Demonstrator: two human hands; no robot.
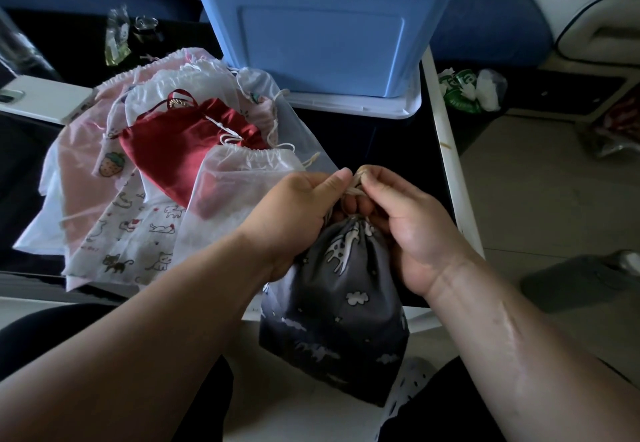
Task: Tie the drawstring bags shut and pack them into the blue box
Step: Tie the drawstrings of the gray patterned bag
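Observation:
A dark grey drawstring bag (337, 313) printed with white animals and clouds hangs at the table's front edge, its neck gathered tight. My left hand (294, 216) and my right hand (405, 230) both pinch its pale drawstring (354, 189) just above the neck. Left of my hands lies a pile of other bags: a red satin bag (180, 147), a sheer white bag (242, 178), a pink bag (86, 171) and a white cat-print bag (138, 237). The blue box (322, 25) stands at the back, on a white lid (360, 107); its inside is out of view.
A white phone (45, 102) lies at the left edge of the dark table (391, 143). A small plastic packet (117, 39) and a clip sit behind the pile. Crumpled plastic bags (471, 89) lie on the floor to the right.

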